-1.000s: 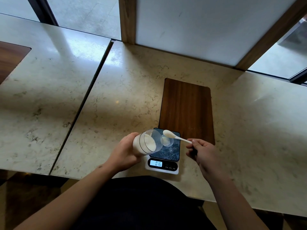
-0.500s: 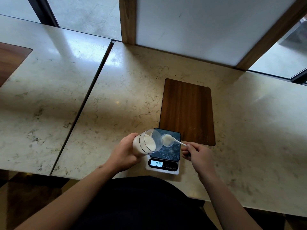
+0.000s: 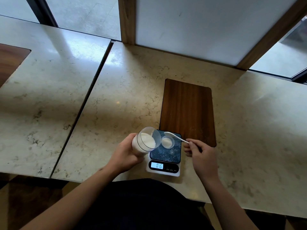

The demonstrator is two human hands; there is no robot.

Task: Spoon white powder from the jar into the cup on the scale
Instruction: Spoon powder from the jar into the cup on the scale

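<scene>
We are tilting the clear plastic jar (image 3: pixel 146 141) toward the digital scale (image 3: pixel 165 156) with our left hand (image 3: pixel 126 155), whose fingers are wrapping the jar's lower body from behind, so the open mouth is leaning over the platform's left edge. The white powder (image 3: pixel 148 140) is banking up against the lower wall near the rim. It looks fine and loose, so we are judging that it will slide all at once if the jar tips further, and that a mid-body grip is the steady place to hold it (the smooth wall looks slippery).

Our right hand (image 3: pixel 201 156) is pinching the tail end of the white plastic spoon (image 3: pixel 174 136) between thumb and forefinger, the other fingers curling under. The bowl is hovering just beyond the small clear cup (image 3: pixel 167 142), which is sitting on the scale's dark platform and holding a shallow layer of powder. Spoon and cup both look very light, and a nudge would probably shift the cup.

We are struggling to tell whether the spoon bowl is loaded or empty. The display digits are blurring, the jar's base is hiding in our palm, and pale specks on the platform may be spilled grains or only pattern.
</scene>
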